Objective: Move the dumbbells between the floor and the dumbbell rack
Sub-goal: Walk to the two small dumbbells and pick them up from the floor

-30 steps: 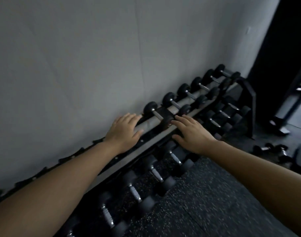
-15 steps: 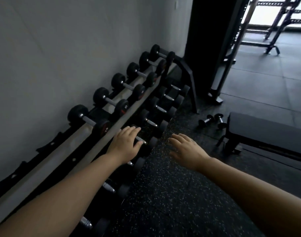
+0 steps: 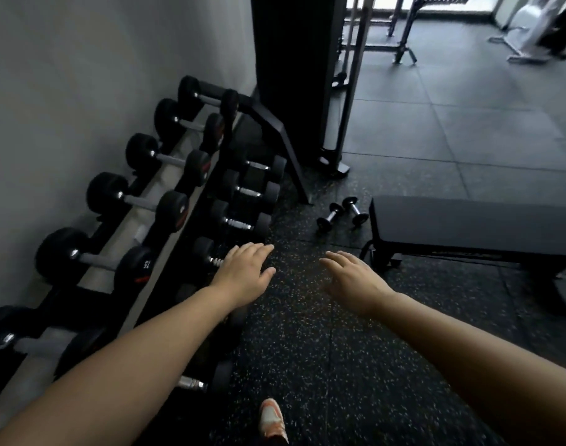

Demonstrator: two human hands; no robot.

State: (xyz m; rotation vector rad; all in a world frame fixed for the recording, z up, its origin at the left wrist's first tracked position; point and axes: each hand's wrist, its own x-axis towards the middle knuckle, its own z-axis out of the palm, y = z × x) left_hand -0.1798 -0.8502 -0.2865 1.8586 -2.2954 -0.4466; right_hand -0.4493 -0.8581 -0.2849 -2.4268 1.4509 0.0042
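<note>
Dumbbells: two small chrome-handled ones (image 3: pixel 342 213) lie side by side on the speckled floor (image 3: pixel 307 349), just left of the black bench (image 3: pixel 468 226); larger black ones fill both tiers of the rack (image 3: pixel 166 239) along the wall. My left hand (image 3: pixel 243 278) and right hand (image 3: pixel 355 281) hang over the floor, fingers spread, holding nothing.

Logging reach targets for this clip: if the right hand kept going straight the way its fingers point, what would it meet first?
Probably bare floor, then the pair of small dumbbells lying beside the bench. The right hand is open and empty; depth is unclear.
</note>
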